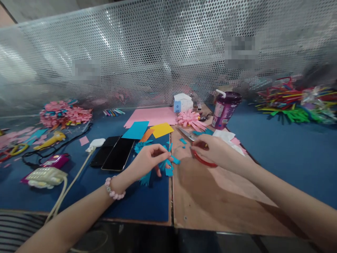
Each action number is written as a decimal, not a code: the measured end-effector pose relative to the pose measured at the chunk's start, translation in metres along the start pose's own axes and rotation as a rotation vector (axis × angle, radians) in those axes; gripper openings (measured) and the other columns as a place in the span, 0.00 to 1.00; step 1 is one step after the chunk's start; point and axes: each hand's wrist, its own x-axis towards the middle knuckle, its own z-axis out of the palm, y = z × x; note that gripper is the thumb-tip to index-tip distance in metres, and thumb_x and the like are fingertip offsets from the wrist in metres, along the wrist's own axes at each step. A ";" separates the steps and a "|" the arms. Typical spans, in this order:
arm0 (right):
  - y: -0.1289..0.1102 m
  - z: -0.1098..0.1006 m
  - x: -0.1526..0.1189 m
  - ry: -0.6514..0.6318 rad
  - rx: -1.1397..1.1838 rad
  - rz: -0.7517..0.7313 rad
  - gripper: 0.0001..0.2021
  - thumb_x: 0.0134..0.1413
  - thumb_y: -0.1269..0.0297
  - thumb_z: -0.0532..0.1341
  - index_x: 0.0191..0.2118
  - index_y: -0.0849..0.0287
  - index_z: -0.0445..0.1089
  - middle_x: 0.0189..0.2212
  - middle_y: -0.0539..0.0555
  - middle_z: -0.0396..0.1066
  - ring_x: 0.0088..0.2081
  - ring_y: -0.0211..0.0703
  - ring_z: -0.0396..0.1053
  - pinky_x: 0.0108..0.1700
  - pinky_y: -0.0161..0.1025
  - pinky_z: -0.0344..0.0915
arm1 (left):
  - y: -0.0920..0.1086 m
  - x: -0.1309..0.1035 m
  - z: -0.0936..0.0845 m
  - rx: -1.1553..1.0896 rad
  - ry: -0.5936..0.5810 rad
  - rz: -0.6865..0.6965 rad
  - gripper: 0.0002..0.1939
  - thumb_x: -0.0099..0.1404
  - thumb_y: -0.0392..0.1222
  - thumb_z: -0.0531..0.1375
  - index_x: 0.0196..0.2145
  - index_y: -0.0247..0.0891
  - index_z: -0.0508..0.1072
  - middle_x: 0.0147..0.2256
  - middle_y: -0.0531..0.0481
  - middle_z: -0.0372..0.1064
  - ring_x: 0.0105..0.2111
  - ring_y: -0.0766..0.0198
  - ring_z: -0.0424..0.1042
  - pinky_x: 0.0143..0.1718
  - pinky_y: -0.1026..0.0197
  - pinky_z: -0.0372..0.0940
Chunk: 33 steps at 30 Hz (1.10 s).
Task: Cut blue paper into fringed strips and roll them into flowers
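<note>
My left hand (155, 158), with a pink bead bracelet at the wrist, is closed on a piece of blue fringed paper (168, 166) above the seam between the blue mat and the bare wood. More blue fringed paper (143, 146) shows behind and below that hand. At the right, my right hand (210, 149) has its fingers closed at the red handle of a pair of scissors (204, 161). The blades point away to the upper left, low over the wood. Small blue paper scraps (183, 141) lie near the blades.
Behind my hands are blue, yellow and pink paper sheets (162, 130), a pink paper flower (188, 118) and a purple cup (225, 109) with a straw. Left lie two phones (118, 154), a power strip (46, 176) and cables. A perforated metal screen (147, 59) closes the back.
</note>
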 end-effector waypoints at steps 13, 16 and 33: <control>0.034 0.011 0.006 -0.172 -0.598 0.127 0.14 0.58 0.61 0.56 0.33 0.68 0.73 0.32 0.67 0.73 0.33 0.56 0.72 0.31 0.42 0.60 | 0.000 0.001 -0.002 -0.047 0.072 -0.049 0.13 0.59 0.50 0.62 0.33 0.36 0.71 0.35 0.44 0.73 0.27 0.63 0.73 0.15 0.68 0.66; 0.034 0.005 0.012 -0.189 -0.517 0.219 0.15 0.57 0.60 0.55 0.32 0.66 0.72 0.32 0.67 0.74 0.32 0.55 0.72 0.28 0.41 0.58 | 0.001 0.001 -0.003 -0.050 0.086 -0.034 0.14 0.59 0.51 0.61 0.33 0.36 0.71 0.36 0.43 0.73 0.27 0.64 0.73 0.16 0.68 0.66; 0.031 -0.021 0.018 -0.131 0.529 0.200 0.17 0.53 0.54 0.59 0.44 0.61 0.69 0.34 0.56 0.73 0.37 0.47 0.71 0.33 0.38 0.64 | -0.001 0.012 -0.020 -0.228 0.262 0.107 0.11 0.59 0.45 0.63 0.33 0.34 0.69 0.31 0.48 0.72 0.32 0.66 0.71 0.34 0.64 0.65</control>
